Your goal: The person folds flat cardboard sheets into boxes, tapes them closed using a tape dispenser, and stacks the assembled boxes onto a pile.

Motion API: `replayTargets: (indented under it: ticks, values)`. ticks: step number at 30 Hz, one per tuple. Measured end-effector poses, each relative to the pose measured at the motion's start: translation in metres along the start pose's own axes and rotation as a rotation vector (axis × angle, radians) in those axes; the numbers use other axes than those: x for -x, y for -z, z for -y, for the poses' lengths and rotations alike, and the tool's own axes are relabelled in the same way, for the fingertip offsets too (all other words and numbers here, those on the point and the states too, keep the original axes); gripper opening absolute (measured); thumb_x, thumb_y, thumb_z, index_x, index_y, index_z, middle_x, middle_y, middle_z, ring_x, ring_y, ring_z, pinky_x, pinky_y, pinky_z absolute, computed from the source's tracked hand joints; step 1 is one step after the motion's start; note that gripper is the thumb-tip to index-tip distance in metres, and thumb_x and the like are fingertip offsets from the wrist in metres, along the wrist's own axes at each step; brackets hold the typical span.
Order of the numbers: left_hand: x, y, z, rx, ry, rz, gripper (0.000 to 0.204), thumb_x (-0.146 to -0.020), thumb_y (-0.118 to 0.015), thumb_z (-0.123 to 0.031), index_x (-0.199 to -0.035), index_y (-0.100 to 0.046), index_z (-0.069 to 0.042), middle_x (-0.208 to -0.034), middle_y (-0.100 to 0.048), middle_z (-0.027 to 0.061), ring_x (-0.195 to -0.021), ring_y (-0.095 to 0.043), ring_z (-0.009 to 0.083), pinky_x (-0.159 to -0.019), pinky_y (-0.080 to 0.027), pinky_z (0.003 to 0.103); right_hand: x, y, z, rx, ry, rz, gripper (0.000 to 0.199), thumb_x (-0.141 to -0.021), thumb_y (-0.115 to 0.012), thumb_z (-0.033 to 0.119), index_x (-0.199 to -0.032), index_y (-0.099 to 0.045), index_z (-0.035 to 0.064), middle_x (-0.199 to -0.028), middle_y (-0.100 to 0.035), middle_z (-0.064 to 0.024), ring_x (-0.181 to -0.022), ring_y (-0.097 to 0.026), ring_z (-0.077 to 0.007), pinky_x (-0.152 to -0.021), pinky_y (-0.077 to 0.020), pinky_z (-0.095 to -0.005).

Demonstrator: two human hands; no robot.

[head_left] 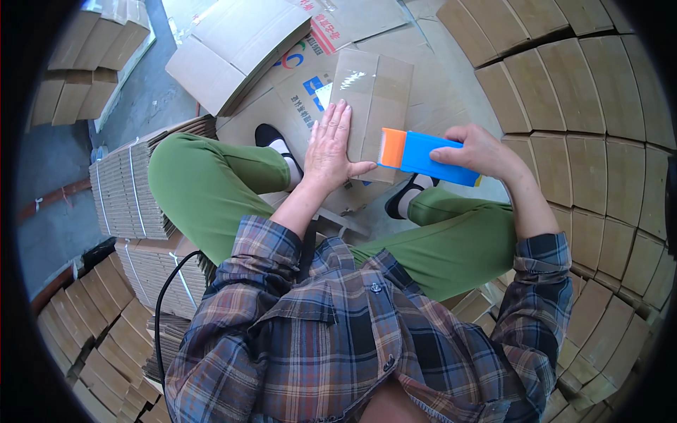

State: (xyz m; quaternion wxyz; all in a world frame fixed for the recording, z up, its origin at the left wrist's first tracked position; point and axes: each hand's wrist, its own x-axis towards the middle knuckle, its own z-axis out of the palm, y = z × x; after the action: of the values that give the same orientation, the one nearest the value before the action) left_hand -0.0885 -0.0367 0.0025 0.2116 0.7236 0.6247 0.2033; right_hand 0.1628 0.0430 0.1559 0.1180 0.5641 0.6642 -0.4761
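Note:
A small brown cardboard box (pixel 386 92) lies in front of me between my feet, with shiny clear tape along its top. My left hand (pixel 326 154) rests with outstretched fingers along the left side of the box, its thumb reaching over the near end. In my right hand (pixel 483 149) is a blue and orange tape dispenser (pixel 430 155), gripped by its blue body. Its orange, toothed end is at the box's near right part, close to my left thumb. Whether the teeth touch the cardboard I cannot tell.
Flattened cardboard (pixel 441 77) covers the floor under the box. Flat cartons (pixel 229 42) are piled at the far left. Strapped bundles of folded cardboard (pixel 130 187) stand by my left knee. Walls of stacked brown boxes (pixel 575 84) rise on the right, with more stacks (pixel 88 310) at the lower left.

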Motion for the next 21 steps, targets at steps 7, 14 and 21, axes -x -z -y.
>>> replayTargets:
  ticks: [7, 14, 21]
  values:
    - [-0.008, -0.005, 0.004, -0.040, -0.033, 0.035, 0.119, -0.058, -0.079, -0.058, -0.149, -0.023, -0.005, -0.156, -0.022, 0.0113, -0.145, -0.017, 0.0289, -0.115, -0.022, 0.049, 0.007, 0.011, -0.038, -0.071, -0.080, -0.015, 0.050, -0.076, -0.070, 0.044, -0.095, -0.068, -0.0026, -0.079, -0.065, -0.0098, -0.072, -0.061, -0.0165, -0.065, -0.0489, -0.0310]
    - [-0.009, -0.006, 0.007, -0.046, -0.042, 0.034, 0.118, -0.058, -0.078, -0.059, -0.148, -0.025, -0.004, -0.154, -0.024, 0.0137, -0.145, -0.018, 0.0297, -0.116, -0.020, 0.046, 0.036, 0.020, -0.070, -0.125, -0.082, -0.047, 0.046, -0.076, -0.072, 0.040, -0.094, -0.068, -0.0013, -0.078, -0.064, -0.0076, -0.074, -0.059, -0.0138, -0.066, -0.0485, -0.0310]
    - [-0.010, -0.005, 0.007, -0.071, -0.070, 0.027, 0.118, -0.058, -0.077, -0.061, -0.147, -0.026, -0.001, -0.153, -0.025, 0.0159, -0.144, -0.018, 0.0312, -0.117, -0.019, 0.044, 0.042, 0.021, -0.111, -0.074, -0.191, -0.043, 0.039, -0.077, -0.072, 0.035, -0.092, -0.067, -0.0009, -0.075, -0.062, -0.0055, -0.072, -0.058, -0.0137, -0.066, -0.0482, -0.0312]
